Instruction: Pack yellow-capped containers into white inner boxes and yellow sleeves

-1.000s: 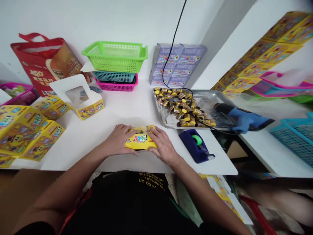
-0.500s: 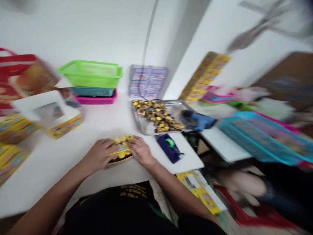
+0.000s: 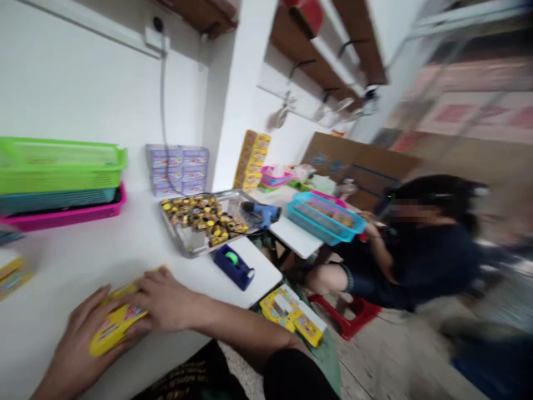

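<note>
Currently | left hand, right hand | grip clamped on yellow printed box | lettering too blurred to read

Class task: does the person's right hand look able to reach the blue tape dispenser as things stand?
Probably yes: the right hand holds the yellow box, and the blue tape dispenser sits nearby on the table, nothing between them.

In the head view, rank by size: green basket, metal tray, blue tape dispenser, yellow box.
Green basket, cut off by the frame; metal tray; then yellow box and blue tape dispenser: the box looks bigger but sits nearer the camera, so unsure.
</note>
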The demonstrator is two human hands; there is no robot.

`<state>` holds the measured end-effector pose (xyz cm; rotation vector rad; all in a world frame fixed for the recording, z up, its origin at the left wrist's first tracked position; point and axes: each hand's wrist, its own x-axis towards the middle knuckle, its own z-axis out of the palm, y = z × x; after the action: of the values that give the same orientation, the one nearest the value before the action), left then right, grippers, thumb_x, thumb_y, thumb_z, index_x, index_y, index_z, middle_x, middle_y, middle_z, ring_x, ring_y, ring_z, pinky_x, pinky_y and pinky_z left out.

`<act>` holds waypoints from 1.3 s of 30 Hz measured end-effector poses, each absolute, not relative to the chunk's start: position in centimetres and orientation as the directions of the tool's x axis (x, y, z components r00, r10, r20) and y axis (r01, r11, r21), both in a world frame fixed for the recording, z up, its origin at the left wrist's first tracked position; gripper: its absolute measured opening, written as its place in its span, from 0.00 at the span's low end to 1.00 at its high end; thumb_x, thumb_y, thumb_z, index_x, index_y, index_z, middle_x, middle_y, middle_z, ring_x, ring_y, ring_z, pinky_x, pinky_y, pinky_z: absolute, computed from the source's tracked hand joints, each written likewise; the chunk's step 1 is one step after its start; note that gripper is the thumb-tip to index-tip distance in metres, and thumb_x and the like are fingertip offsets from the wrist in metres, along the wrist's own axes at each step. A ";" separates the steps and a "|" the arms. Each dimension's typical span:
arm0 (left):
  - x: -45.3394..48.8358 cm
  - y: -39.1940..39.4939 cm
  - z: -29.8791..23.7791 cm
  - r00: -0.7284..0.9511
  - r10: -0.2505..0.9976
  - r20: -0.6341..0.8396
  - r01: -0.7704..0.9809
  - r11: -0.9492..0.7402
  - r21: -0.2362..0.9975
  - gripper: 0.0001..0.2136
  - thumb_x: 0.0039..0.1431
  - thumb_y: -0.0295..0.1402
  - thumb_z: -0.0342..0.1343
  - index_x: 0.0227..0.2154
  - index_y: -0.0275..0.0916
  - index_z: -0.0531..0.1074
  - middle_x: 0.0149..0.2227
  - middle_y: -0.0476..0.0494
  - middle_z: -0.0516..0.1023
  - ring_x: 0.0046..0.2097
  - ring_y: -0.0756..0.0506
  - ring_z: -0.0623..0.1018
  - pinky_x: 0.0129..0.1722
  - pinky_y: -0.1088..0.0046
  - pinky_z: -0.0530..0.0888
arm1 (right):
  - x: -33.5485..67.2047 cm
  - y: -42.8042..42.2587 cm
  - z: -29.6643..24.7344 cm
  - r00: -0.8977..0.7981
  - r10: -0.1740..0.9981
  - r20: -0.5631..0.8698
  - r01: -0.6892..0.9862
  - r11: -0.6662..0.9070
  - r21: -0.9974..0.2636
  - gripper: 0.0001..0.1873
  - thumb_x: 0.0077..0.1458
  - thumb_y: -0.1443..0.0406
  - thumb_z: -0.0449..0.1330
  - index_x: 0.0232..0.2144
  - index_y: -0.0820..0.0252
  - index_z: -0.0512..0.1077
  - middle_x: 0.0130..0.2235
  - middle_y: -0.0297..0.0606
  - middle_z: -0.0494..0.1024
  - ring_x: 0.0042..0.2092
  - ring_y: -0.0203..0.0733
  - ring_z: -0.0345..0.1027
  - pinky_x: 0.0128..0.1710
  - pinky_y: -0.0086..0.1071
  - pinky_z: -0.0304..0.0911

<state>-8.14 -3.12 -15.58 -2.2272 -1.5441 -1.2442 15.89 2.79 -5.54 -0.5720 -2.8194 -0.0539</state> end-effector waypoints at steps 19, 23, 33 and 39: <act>-7.2 -4.7 -16.9 0.026 0.750 0.661 0.387 -0.618 0.685 0.66 0.33 0.58 0.77 0.73 0.42 0.49 0.67 0.27 0.57 0.69 0.24 0.59 0.69 0.37 0.59 | 12.7 5.9 -7.0 -0.947 0.257 0.195 0.164 0.904 -0.394 0.40 0.54 0.42 0.65 0.64 0.53 0.70 0.62 0.52 0.71 0.63 0.63 0.66 0.60 0.57 0.62; -7.4 -4.5 -17.3 0.025 0.737 0.675 0.373 -0.634 0.678 0.67 0.34 0.58 0.76 0.74 0.47 0.45 0.68 0.30 0.55 0.68 0.25 0.60 0.68 0.37 0.61 | 13.0 6.4 -7.5 -0.957 0.218 0.193 0.139 0.925 -0.354 0.39 0.57 0.42 0.64 0.65 0.52 0.69 0.63 0.52 0.71 0.64 0.62 0.65 0.60 0.56 0.64; -7.1 -4.8 -17.1 -0.020 0.854 0.520 0.234 -0.501 0.833 0.71 0.27 0.58 0.78 0.74 0.46 0.46 0.65 0.29 0.57 0.66 0.25 0.64 0.67 0.39 0.63 | 13.0 6.2 -6.9 -0.961 0.132 0.244 0.068 0.965 -0.252 0.34 0.56 0.54 0.67 0.63 0.55 0.72 0.60 0.53 0.74 0.60 0.61 0.68 0.58 0.56 0.66; -7.1 -4.7 -17.1 -0.009 0.812 0.584 0.292 -0.557 0.778 0.69 0.26 0.58 0.78 0.72 0.43 0.49 0.64 0.29 0.61 0.65 0.27 0.67 0.67 0.43 0.65 | 12.3 4.2 -6.1 -0.920 0.013 0.391 -0.059 0.983 -0.172 0.21 0.61 0.62 0.63 0.57 0.53 0.76 0.61 0.51 0.74 0.60 0.56 0.69 0.56 0.51 0.70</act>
<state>-7.11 -4.68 -17.12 -2.4619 -1.5258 -2.1309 12.29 4.18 -6.08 0.0325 -2.7283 0.2531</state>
